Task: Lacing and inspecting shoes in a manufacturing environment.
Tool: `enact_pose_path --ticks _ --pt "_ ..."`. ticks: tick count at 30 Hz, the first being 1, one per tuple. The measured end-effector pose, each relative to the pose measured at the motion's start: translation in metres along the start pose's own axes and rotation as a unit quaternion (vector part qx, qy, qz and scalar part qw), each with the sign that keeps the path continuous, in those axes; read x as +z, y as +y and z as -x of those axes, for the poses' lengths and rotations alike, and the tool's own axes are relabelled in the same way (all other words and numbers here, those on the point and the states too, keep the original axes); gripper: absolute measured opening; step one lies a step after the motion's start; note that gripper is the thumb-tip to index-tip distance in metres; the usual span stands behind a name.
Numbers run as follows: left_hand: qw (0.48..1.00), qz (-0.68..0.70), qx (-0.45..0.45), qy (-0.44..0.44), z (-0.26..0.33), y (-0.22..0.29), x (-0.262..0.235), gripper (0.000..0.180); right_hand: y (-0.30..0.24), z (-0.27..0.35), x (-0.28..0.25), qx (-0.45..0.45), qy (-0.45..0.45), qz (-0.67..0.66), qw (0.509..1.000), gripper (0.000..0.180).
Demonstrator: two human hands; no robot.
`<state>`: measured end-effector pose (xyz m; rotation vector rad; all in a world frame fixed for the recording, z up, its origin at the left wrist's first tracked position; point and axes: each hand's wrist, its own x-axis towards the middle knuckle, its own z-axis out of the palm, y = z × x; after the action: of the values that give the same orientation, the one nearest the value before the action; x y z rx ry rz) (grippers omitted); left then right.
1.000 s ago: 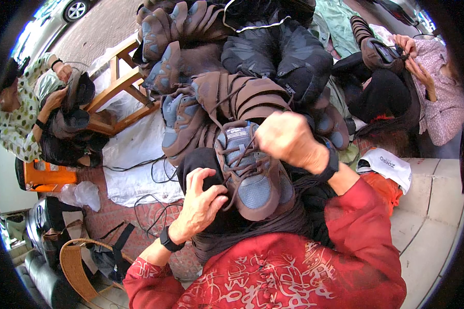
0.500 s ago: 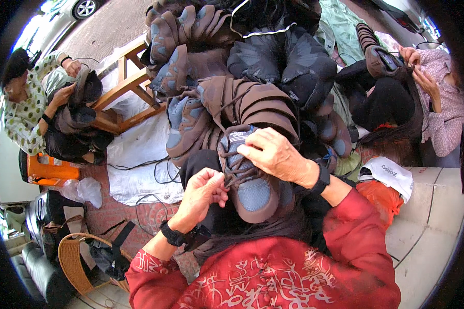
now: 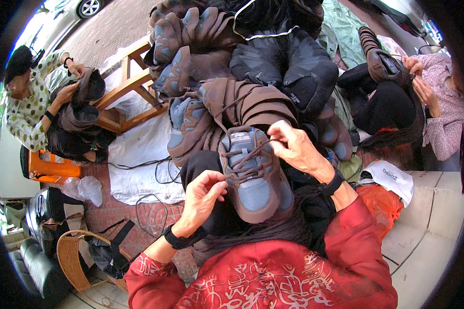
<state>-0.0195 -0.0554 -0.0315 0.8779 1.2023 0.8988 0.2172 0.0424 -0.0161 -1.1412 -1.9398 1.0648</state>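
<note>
A brown and blue-grey shoe (image 3: 253, 192) rests on my lap, its toe toward me. Dark brown shoelace (image 3: 246, 167) crosses over its tongue. At the upper right of the shoe, my right hand (image 3: 300, 150) pinches a stretch of lace and holds it taut, away from the eyelets. My left hand (image 3: 202, 200) is closed with curled fingers against the shoe's left side, near the lower eyelets. What lies between those fingertips is too small to tell. A stack of matching brown shoes (image 3: 260, 100) stands just beyond.
Black shoes (image 3: 308, 69) and more brown ones are heaped ahead. A wooden stool frame (image 3: 126, 85) stands left, with a person (image 3: 31, 108) handling a shoe. Another person (image 3: 443, 98) works on a shoe at right. A white cap (image 3: 392, 177) and orange bag (image 3: 379, 208) lie at right.
My right hand has moved right and away from the tongue, drawing the lace out straight. The left hand stays by the shoe's side.
</note>
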Motion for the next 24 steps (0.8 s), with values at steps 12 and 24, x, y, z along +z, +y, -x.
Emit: enact_pose_path --ticks 12,24 --pt "0.860 -0.409 0.302 -0.038 -0.022 0.020 0.002 0.028 -0.009 -0.010 0.007 -0.047 -0.123 0.063 0.989 0.022" --pt "0.800 -0.442 0.404 -0.033 -0.031 0.015 0.000 0.030 -0.012 -0.004 0.012 -0.109 -0.194 0.103 0.969 0.015"
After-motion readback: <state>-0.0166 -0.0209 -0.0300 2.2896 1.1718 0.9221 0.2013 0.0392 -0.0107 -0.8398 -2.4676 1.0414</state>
